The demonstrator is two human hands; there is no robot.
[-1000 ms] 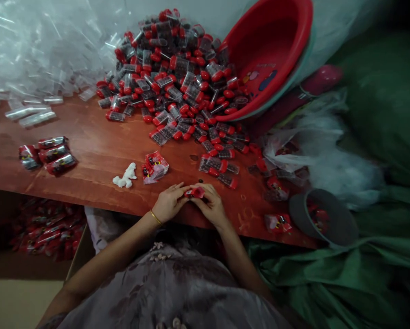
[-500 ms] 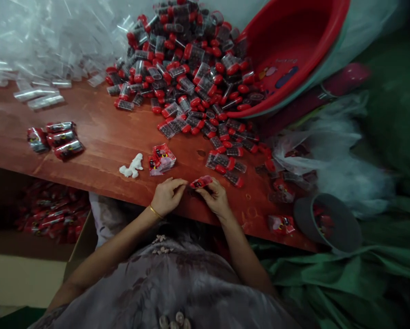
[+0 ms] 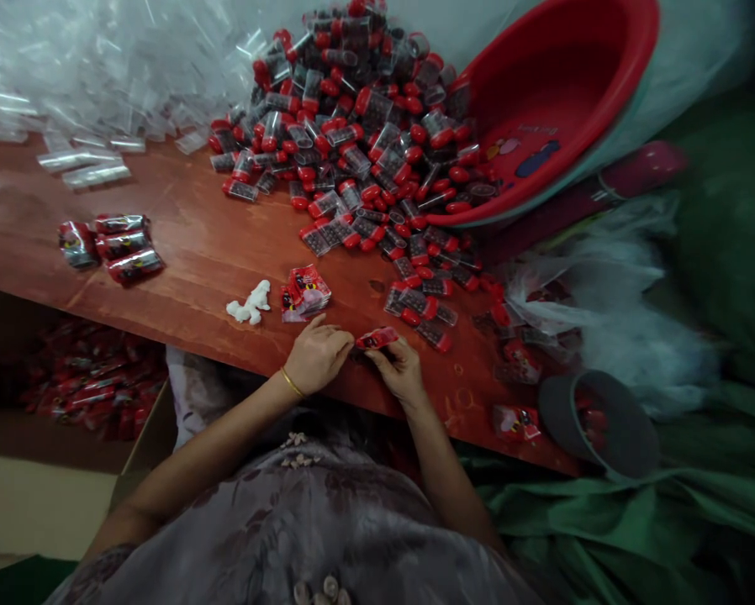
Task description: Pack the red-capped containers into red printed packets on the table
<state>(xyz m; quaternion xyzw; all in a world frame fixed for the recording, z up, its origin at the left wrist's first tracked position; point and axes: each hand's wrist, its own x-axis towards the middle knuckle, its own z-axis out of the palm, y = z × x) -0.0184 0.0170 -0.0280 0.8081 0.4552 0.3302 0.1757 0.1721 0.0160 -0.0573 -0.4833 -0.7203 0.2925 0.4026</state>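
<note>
In the head view, my right hand point(image 3: 399, 367) pinches a small red printed packet point(image 3: 377, 338) at the table's near edge. My left hand point(image 3: 320, 357), with a gold bangle at the wrist, is closed right beside the packet's left end. Whatever its fingertips grip is too small to make out. Just beyond my left hand lies a stack of flat red printed wrappers point(image 3: 306, 292), with a lump of white putty-like material point(image 3: 250, 302) to its left. Several filled, shiny red packets point(image 3: 129, 244) lie farther left.
Red-capped clear tubes point(image 3: 352, 160) are heaped at the back, against a tilted red basin point(image 3: 560, 109). Clear empty sleeves point(image 3: 100, 92) pile up at the back left. A grey tub point(image 3: 595, 424) stands at the right edge; a box of red packets point(image 3: 93, 378) sits below left.
The view has shifted slightly, moving the tabletop things a little to the right in the picture. My left fingers have curled more beside the packet, which stays in my right hand.
</note>
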